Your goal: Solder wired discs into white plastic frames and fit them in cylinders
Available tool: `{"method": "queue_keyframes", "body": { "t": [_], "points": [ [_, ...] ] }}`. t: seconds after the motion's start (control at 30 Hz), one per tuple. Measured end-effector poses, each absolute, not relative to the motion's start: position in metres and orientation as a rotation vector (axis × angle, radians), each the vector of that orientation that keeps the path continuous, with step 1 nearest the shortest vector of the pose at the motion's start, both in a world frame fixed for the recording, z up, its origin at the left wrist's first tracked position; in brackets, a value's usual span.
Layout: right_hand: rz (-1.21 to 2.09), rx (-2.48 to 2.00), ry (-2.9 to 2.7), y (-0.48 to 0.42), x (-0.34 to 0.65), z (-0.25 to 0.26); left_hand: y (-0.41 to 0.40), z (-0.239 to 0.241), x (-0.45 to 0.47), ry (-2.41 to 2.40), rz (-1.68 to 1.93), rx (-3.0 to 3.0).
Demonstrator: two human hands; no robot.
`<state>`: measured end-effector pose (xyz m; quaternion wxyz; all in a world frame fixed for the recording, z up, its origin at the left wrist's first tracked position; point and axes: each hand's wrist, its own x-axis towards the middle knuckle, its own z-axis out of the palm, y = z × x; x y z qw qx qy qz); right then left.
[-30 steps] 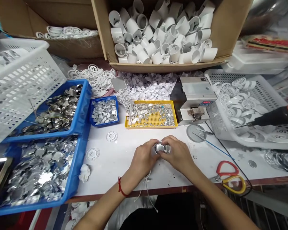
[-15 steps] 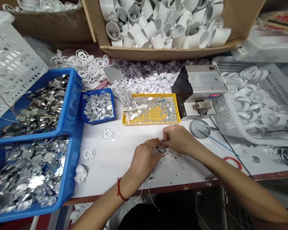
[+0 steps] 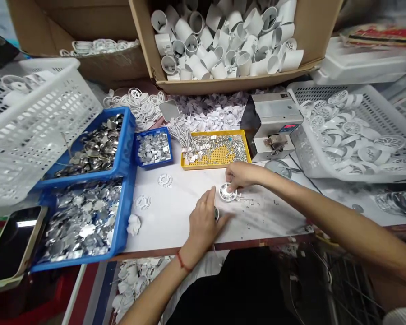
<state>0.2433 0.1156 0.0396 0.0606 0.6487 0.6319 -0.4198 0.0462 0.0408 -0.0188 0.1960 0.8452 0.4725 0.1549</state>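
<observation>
My right hand [image 3: 239, 175] has its fingertips closed on a round white plastic ring [image 3: 227, 197] with a pale centre, low over the white tabletop. A thin wire trails from it to the right. Just left of it, my left hand [image 3: 202, 220] has its fingers stretched out and the thumb apart. Partly hidden between that thumb and the fingers is a small round part [image 3: 217, 213]; whether it is touched I cannot tell. Further left on the table lie two flat white rings, one upper [image 3: 164, 180] and one lower [image 3: 142, 202].
A yellow tray [image 3: 186, 166] of screws and wired connectors stands ahead, beside a small blue tray [image 3: 155, 164]. Blue bins [image 3: 130, 180] of metal pieces are at left. A metal machine [image 3: 274, 113] and white basket [image 3: 325, 169] stand right. A carton [image 3: 237, 80] of white cylinders is behind.
The view has shifted left. My left hand has come off the white ring and spread its fingers. My right hand stays at the ring, whose face now shows more.
</observation>
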Motion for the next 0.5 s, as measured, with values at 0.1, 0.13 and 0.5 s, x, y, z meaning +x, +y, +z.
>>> {"method": "queue_keyframes", "body": {
  "t": [0.1,0.13,0.5],
  "points": [
    [-1.362,1.97,1.971,0.095,0.239,0.037,0.035,-0.024,0.072,1.438,0.345,2.392],
    [-1.362,1.989,2.013,0.084,0.235,0.036,0.031,-0.02,0.074,1.437,0.292,2.396],
    [-1.83,2.698,1.714,-0.07,0.236,-0.012,-0.089,-0.011,-0.199,1.921,-0.145,1.12]
  ]
}}
